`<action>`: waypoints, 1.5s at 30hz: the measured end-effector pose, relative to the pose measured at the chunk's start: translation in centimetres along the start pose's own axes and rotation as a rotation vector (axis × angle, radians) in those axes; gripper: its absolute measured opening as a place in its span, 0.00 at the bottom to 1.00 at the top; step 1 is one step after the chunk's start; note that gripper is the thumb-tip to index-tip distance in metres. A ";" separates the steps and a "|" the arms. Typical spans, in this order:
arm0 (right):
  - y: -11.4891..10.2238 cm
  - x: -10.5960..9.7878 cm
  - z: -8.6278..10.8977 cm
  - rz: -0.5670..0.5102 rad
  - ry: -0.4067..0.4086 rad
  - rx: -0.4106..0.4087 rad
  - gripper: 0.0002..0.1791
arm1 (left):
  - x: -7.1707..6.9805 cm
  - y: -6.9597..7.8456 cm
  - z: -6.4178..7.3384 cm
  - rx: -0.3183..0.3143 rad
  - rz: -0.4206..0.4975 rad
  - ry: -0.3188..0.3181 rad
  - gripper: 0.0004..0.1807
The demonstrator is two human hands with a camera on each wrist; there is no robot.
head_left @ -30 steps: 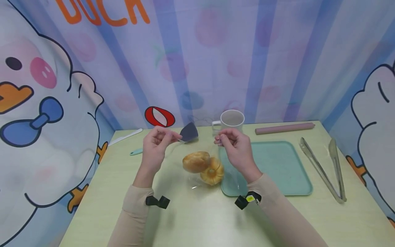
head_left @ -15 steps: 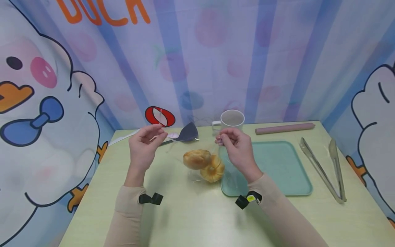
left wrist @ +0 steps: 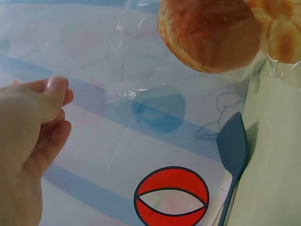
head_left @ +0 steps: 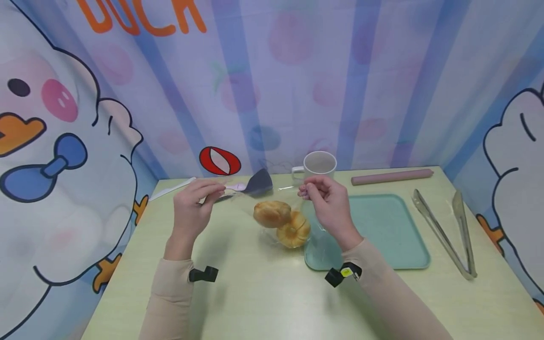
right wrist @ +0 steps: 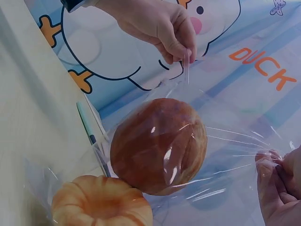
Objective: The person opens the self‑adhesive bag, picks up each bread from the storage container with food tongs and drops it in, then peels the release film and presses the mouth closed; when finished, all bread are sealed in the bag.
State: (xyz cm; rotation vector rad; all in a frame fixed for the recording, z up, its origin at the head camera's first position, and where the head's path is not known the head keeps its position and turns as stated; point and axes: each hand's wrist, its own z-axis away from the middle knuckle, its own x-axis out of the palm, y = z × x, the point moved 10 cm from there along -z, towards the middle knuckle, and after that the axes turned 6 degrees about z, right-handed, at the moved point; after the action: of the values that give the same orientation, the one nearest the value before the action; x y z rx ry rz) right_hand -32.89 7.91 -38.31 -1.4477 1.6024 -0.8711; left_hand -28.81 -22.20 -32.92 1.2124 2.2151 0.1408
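A clear plastic bag (right wrist: 225, 155) holds an oval brown bun (head_left: 272, 214) and a golden ring-shaped bread (head_left: 294, 230). My left hand (head_left: 193, 208) pinches the bag's edge between thumb and fingers, on the left; the right wrist view shows a thin strip of film in that pinch. On the other side, my right hand (head_left: 328, 208) grips the gathered film, its fingers curled in. Film stretches in taut creases from the bun to the right hand. In the left wrist view the bun fills the top, away from the fingers.
A green tray (head_left: 382, 231) lies right of the bag, metal tongs (head_left: 446, 236) beyond it. Along the back are a white mug (head_left: 320, 163), a mauve rolling pin (head_left: 391, 177), a dark spatula (head_left: 259, 182), a lilac utensil (head_left: 235, 187) and a white knife (head_left: 170, 190).
My left hand has moved left, pulling its side of the bag outward. The breads have shifted slightly up and right in the head view. My right hand has barely moved.
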 end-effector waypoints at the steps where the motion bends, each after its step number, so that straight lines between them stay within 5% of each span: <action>1: 0.1 -0.1 0.0 0.005 0.001 0.003 0.07 | -0.1 -0.3 0.1 -0.025 0.049 -0.005 0.12; 6: 0.3 -0.2 0.0 0.026 0.000 0.021 0.07 | 0.2 -2.6 1.2 -0.268 0.415 -0.083 0.11; 9: 0.4 -0.2 0.0 0.021 0.005 0.033 0.07 | 0.2 -3.3 1.9 -0.379 0.647 -0.058 0.10; 13: 0.5 -0.3 -0.1 0.007 0.018 0.040 0.07 | 0.0 -3.2 1.8 -0.385 0.933 0.018 0.12; 16: 0.5 -0.3 -0.2 0.007 0.021 0.040 0.07 | 0.1 -3.4 1.8 -0.404 1.014 0.058 0.12; 19: 0.4 -0.3 -0.1 0.019 0.017 0.039 0.07 | 0.1 -4.2 2.1 -0.461 0.904 0.088 0.11; 24: 0.5 -0.3 0.0 0.041 0.009 0.036 0.07 | -0.2 -4.9 2.4 -0.466 0.555 0.047 0.15; 31: 0.6 -0.3 0.0 0.025 0.018 0.032 0.07 | -0.3 -2.2 1.4 -0.102 0.062 -0.082 0.13; 34: 0.6 -0.3 0.0 0.027 0.022 0.031 0.07 | -0.3 -1.7 1.4 -0.024 -0.053 -0.129 0.14; 39: 0.6 -0.3 -0.1 0.032 0.019 0.028 0.07 | 0.0 -2.2 1.9 -0.061 -0.170 -0.242 0.14; 45: 0.6 -0.3 -0.1 0.017 0.018 0.023 0.06 | 0.0 -4.2 3.2 -0.184 -0.247 -0.335 0.09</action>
State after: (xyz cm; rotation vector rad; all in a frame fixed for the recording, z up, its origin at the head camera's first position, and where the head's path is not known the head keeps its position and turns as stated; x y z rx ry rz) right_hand -33.22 8.25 -38.77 -1.4115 1.6104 -0.8923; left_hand -30.14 -25.20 -37.07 0.7910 1.9870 0.0369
